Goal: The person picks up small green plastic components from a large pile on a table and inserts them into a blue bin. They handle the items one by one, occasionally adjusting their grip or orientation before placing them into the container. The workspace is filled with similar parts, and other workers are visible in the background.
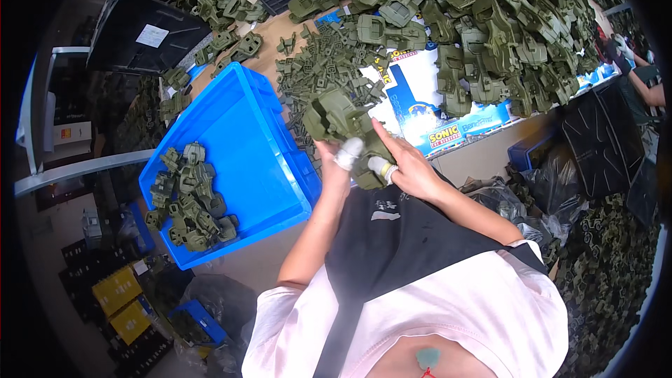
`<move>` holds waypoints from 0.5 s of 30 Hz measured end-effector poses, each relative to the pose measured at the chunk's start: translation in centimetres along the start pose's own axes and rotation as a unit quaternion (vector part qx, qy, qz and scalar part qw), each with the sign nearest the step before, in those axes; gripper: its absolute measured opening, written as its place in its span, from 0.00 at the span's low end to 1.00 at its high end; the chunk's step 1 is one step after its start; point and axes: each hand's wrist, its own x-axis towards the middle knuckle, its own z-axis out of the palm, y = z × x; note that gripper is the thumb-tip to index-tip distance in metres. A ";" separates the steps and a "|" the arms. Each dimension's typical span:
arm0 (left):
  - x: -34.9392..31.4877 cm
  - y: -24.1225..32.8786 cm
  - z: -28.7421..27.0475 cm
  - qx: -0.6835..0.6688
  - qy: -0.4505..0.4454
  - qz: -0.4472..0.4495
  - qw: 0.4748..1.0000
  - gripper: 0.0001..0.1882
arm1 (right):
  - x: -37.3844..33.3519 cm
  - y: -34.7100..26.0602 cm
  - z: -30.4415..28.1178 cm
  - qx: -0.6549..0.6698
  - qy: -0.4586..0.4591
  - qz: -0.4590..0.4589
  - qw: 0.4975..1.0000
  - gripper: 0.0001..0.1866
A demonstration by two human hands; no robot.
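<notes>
Between my two hands is an olive-green plastic toy vehicle body, tilted above the near edge of the table. My left hand grips its left side, the thumb wrapped in white. My right hand holds the right, lower part, with its index finger laid along the side and a white wrap on the thumb. The fingers underneath are hidden. Just beyond lies a heap of small green plastic parts. To the left, a blue plastic bin holds several assembled green pieces at its left end.
A large pile of green vehicle bodies covers the far right of the table, partly on printed cardboard. Black crates stand at the back left. Clear plastic bags lie at right, and another person's arm shows at the right edge.
</notes>
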 end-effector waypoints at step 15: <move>-1.0 1.8 -0.1 -0.040 0.025 0.051 0.998 0.21 | -0.5 1.6 1.0 0.243 -0.031 -0.044 0.969 0.39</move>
